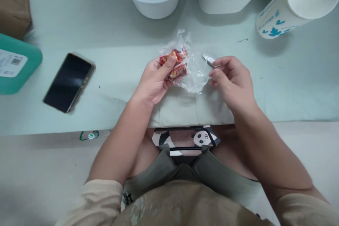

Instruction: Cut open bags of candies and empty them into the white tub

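My left hand [159, 79] pinches red-and-gold wrapped candies [178, 71] together with a clear plastic bag [194, 77], thumb on top. The bag is crumpled and spreads to the right, toward my right fingertips. My right hand [231, 79] is closed on a small silver metal blade [208, 59], whose tip points up and left over the table. Its handle end is hidden in my fingers. Whether my right fingers also touch the bag's edge I cannot tell.
A white round tub [156, 9] and a white bin [225, 5] with red packets stand at the back. To the right is a tall paper cup [278, 21]. A phone [69, 83], a green container [26, 74] and a cardboard box [14, 3] are at left. The table's front edge [190, 124] is near my wrists.
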Action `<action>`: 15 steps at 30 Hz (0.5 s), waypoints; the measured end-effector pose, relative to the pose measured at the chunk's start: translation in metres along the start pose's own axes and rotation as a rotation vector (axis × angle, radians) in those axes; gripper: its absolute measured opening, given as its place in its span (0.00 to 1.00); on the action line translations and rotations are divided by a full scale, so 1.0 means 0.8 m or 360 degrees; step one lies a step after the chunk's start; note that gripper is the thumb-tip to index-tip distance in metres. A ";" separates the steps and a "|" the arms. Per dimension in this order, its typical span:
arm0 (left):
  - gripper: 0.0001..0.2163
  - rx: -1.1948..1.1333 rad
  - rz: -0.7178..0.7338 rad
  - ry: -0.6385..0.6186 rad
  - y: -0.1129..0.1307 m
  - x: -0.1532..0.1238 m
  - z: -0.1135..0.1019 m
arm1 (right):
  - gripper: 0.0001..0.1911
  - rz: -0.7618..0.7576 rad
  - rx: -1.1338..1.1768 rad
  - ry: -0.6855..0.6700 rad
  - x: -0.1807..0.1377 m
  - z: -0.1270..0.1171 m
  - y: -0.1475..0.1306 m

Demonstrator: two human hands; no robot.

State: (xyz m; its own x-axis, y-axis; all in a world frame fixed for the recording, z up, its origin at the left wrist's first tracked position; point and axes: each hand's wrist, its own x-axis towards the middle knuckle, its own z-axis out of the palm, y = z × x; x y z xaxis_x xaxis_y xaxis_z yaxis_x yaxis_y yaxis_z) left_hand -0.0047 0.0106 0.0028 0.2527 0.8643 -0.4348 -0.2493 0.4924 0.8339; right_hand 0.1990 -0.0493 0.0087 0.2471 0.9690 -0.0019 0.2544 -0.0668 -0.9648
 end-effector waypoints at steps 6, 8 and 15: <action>0.14 0.0096 -0.0025 -0.0062 -0.006 -0.010 0.015 | 0.05 -0.0445 -0.0290 0.0026 -0.016 0.009 -0.017; 0.16 0.0094 -0.0049 -0.0088 -0.008 -0.010 0.019 | 0.05 -0.0427 -0.0429 -0.0180 -0.017 0.012 -0.017; 0.20 0.0106 -0.0102 -0.0120 -0.011 -0.011 0.024 | 0.14 -0.0188 -0.0231 -0.0082 -0.015 0.017 -0.006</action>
State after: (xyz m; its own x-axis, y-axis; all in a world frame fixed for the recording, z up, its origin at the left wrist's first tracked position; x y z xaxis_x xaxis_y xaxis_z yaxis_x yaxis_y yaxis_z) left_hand 0.0132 -0.0035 0.0063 0.3363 0.8198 -0.4636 -0.1681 0.5366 0.8269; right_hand 0.1822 -0.0572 0.0096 0.1604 0.9827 0.0920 0.4119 0.0181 -0.9110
